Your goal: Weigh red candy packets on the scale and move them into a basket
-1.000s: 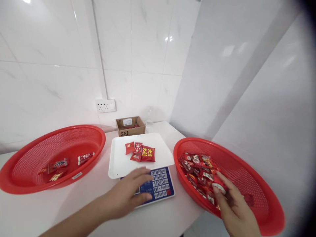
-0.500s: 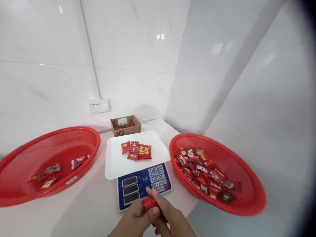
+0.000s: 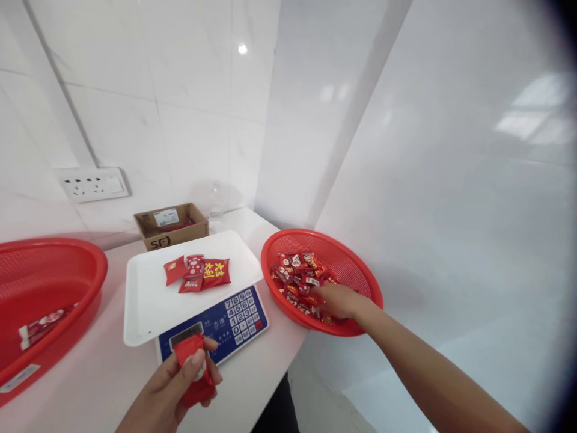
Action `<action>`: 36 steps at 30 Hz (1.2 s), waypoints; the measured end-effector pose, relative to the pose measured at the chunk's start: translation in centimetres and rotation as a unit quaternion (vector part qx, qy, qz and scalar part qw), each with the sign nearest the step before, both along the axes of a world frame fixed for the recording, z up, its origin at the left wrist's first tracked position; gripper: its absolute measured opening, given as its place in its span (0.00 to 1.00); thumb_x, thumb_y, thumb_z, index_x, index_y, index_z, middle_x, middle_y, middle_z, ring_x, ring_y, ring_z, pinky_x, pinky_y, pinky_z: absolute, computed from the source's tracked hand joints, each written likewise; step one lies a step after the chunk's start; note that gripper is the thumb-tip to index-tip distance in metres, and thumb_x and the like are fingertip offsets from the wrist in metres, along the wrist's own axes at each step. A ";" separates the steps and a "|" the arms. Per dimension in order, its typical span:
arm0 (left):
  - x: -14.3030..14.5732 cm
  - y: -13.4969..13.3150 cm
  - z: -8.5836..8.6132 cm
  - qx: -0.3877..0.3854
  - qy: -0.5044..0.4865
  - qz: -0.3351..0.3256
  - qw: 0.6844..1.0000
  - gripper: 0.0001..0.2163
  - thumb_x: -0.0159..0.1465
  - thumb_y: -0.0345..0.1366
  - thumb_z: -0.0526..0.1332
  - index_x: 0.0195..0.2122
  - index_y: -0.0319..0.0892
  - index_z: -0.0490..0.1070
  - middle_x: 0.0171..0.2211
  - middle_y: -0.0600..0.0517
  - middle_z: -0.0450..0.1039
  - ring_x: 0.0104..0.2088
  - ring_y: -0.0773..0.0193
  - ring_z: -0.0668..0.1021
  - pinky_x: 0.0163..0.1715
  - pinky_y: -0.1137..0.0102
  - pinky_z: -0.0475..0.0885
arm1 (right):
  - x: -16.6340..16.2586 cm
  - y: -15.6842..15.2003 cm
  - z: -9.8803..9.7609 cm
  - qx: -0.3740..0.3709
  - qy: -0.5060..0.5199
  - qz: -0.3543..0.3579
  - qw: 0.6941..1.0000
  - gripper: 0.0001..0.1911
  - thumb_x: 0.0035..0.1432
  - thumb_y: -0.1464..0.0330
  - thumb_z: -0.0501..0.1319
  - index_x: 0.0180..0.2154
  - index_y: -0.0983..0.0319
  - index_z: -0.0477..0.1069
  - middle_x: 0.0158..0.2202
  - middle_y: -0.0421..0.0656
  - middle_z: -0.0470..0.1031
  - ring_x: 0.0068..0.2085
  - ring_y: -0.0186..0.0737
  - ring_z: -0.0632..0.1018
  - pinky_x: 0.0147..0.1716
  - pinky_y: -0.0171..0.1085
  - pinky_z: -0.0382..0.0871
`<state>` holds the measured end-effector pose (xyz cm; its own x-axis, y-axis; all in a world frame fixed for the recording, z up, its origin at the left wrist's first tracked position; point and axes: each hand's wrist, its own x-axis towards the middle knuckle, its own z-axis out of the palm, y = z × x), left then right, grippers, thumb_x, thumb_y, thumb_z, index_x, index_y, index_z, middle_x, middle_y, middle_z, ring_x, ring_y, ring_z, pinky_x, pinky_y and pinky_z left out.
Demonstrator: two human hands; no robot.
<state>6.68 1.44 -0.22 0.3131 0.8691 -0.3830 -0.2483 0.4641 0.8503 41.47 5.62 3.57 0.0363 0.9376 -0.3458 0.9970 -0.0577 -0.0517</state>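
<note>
My left hand is closed around a red wrapped packet, in front of the scale's display. In the right red basket, my right hand reaches down among many small red wrapped candies. Its fingertips are blurred and partly hidden there, so I cannot see whether they grip one. Several red packets lie together on the white pan of a blue scale; the largest packet bears yellow characters.
At left stands another red basket with a candy packet inside. Behind the scale are a cardboard box holding red items and a clear container. A wall socket is above the table, which has an edge at right.
My hands have parted: the right has gone into the right basket, while the left keeps hold of the red packet. The view has turned rightward.
</note>
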 end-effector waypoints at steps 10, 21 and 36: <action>-0.3 -0.1 0.3 -0.007 0.038 -0.003 0.999 0.22 0.50 0.53 0.65 0.39 0.42 0.72 0.30 0.50 0.73 0.32 0.62 0.72 0.29 0.70 0.69 | 0.4 2.6 -1.1 -0.022 0.003 0.056 0.998 0.15 0.52 0.67 0.57 0.43 0.59 0.69 0.39 0.49 0.75 0.37 0.47 0.75 0.31 0.36 0.61; -0.8 -0.1 -0.3 -0.006 0.036 0.008 0.999 0.22 0.48 0.53 0.66 0.38 0.43 0.73 0.29 0.50 0.73 0.31 0.61 0.72 0.29 0.69 0.69 | 2.4 5.7 -0.4 0.009 0.188 0.056 0.981 0.14 0.53 0.56 0.57 0.31 0.61 0.68 0.31 0.39 0.71 0.33 0.37 0.71 0.31 0.33 0.62; -0.5 -0.6 0.0 -0.002 0.025 0.046 0.999 0.21 0.50 0.53 0.65 0.37 0.43 0.73 0.26 0.51 0.72 0.28 0.63 0.72 0.26 0.72 0.67 | 3.8 6.4 -1.0 -0.082 0.169 0.010 0.982 0.11 0.48 0.61 0.62 0.31 0.61 0.75 0.30 0.42 0.75 0.30 0.38 0.74 0.26 0.33 0.65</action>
